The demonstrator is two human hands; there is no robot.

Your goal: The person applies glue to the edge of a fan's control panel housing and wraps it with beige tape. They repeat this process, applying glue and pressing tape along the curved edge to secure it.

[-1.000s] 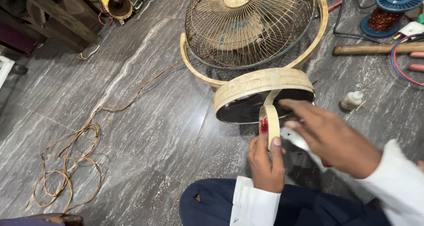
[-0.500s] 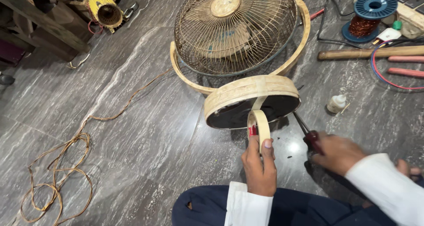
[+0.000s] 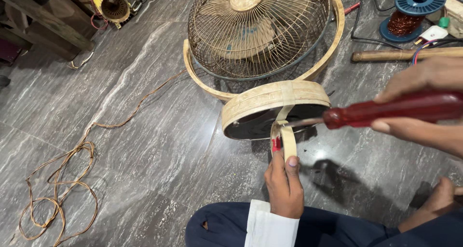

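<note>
An old cream table fan lies on the floor, its wire grille (image 3: 255,30) facing up and its round base (image 3: 275,104) tipped on edge toward me. My left hand (image 3: 284,186) grips the cream strap-like stand piece (image 3: 285,141) that hangs from the base. My right hand (image 3: 427,104) holds a red-handled screwdriver (image 3: 390,111). Its metal tip points left and touches the base's dark underside near the strap.
A tangled copper wire (image 3: 58,189) trails over the grey marble floor at left. A yellow motor part (image 3: 112,3) lies at the top left. A blue spool of copper wire (image 3: 410,10) and a wooden handle (image 3: 400,55) lie at the top right. My knee (image 3: 217,227) and bare foot (image 3: 434,206) are below.
My right hand has lifted the screwdriver from the floor beside my leg and brought its tip up to the fan base. My left hand has kept its grip on the strap.
</note>
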